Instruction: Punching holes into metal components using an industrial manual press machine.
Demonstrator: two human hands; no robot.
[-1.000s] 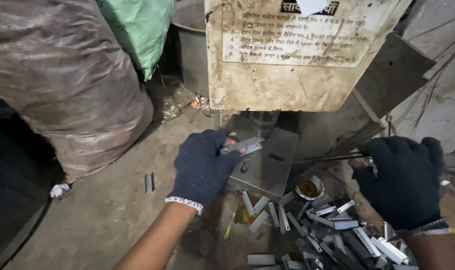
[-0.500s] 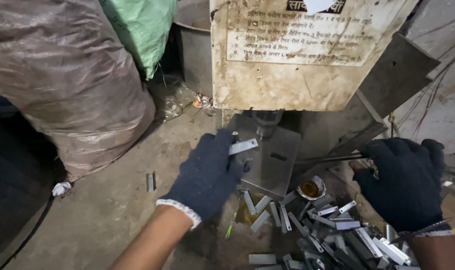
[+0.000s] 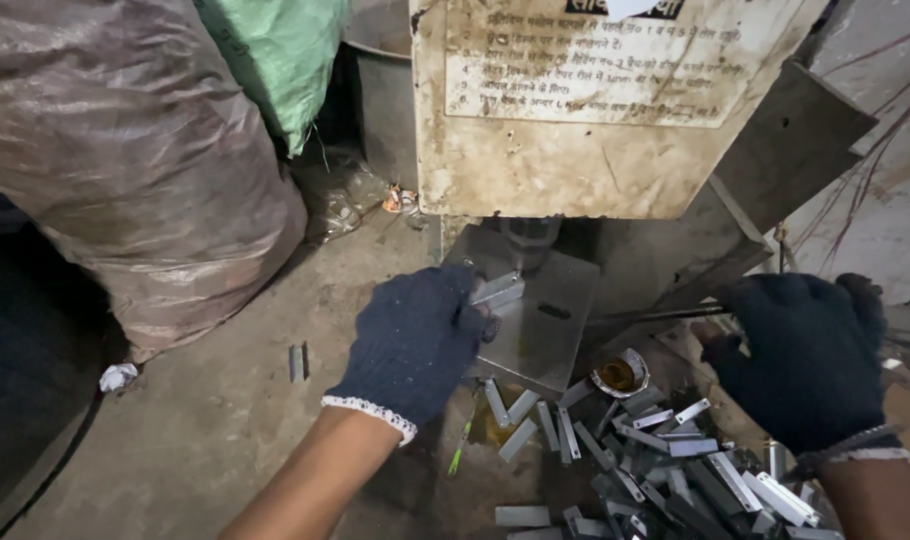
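Metal strip (image 3: pixel 497 291) in left grip (image 3: pixel 415 340)

The gloved left hand (image 3: pixel 415 340) pinches a small metal strip (image 3: pixel 497 291) over the press's steel plate (image 3: pixel 535 320). The gloved right hand (image 3: pixel 805 355) grips a thin lever (image 3: pixel 655 315). Cut metal pieces (image 3: pixel 665 460) lie heaped below on the floor (image 3: pixel 225 430).

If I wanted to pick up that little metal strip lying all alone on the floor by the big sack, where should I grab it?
Probably from straight above, pinching the metal strip across its narrow width at the middle. It lies flat on the concrete floor with its long sides bare, apart from the sack, so nothing blocks fingers there. The ends are shorter and harder to balance.
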